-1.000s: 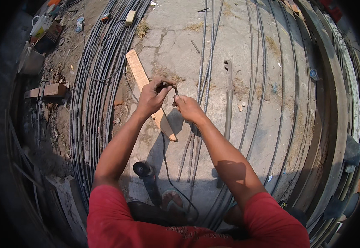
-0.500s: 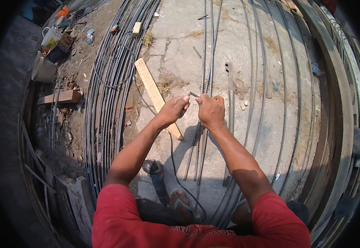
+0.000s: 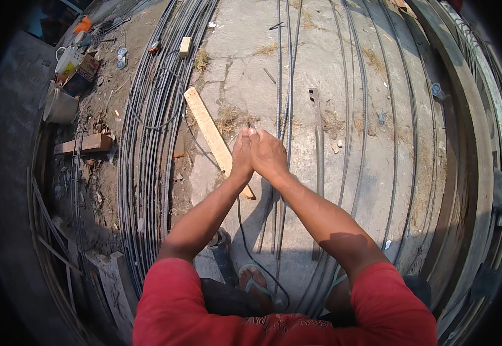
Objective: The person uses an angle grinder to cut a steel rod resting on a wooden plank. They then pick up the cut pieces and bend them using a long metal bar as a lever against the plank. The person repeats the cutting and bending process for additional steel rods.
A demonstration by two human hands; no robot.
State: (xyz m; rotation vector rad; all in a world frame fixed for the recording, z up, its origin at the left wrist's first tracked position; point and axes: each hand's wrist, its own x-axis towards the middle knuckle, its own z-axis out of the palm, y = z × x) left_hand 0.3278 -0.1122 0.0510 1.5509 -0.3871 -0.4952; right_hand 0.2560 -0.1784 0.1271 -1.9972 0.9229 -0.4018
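My left hand (image 3: 241,157) and my right hand (image 3: 269,155) are pressed together out in front of me, fingers closed around the end of a thin black cable (image 3: 240,222). A short dark tip pokes out above the fingertips. The cable hangs from my hands down to the ground by my sandalled foot (image 3: 255,281), next to a dark angle grinder (image 3: 222,256). Below my hands a pale wooden plank (image 3: 212,134) lies slantwise on the cracked concrete. Thin steel bars (image 3: 280,86) run lengthwise just right of my hands.
A thick bundle of long steel bars (image 3: 150,150) lies along the left. A flat steel bar tool (image 3: 318,144) rests right of my hands. A bucket (image 3: 60,106), cups and a box sit at the upper left, and a wood block (image 3: 86,144) lies nearby. A heavy timber beam (image 3: 464,115) runs along the right.
My hands have risen and closed together: a second ago they were apart near the plank, now they touch palm to palm. The view has tilted slightly.
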